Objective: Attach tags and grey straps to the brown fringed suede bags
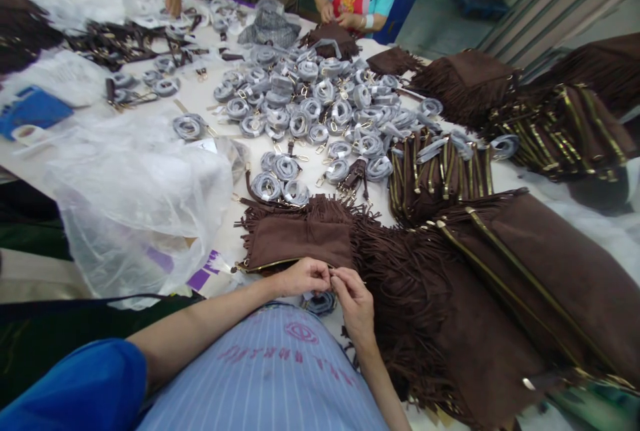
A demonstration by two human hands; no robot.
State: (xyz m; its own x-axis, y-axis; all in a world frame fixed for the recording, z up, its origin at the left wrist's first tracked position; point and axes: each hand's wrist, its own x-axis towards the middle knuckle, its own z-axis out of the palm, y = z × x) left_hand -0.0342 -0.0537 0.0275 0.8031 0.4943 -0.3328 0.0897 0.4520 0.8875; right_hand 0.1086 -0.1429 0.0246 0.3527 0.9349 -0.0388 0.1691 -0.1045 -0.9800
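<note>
A brown suede fringed bag (pixel 300 239) lies at the table's near edge, its gold zipper side towards me. My left hand (pixel 303 276) and my right hand (pixel 356 304) meet at that zipper edge, fingers pinched together on a small part I cannot make out. Just below my hands lies a coiled grey strap (pixel 320 302). A pile of finished brown fringed bags (pixel 500 298) spreads to my right.
Several coiled grey straps (pixel 320 108) with gold clips cover the table's middle. Crumpled clear plastic bags (pixel 135 198) lie at the left. More brown bags (pixel 565 124) are stacked at the far right. Two people's hands (pixel 345 18) work at the far edge.
</note>
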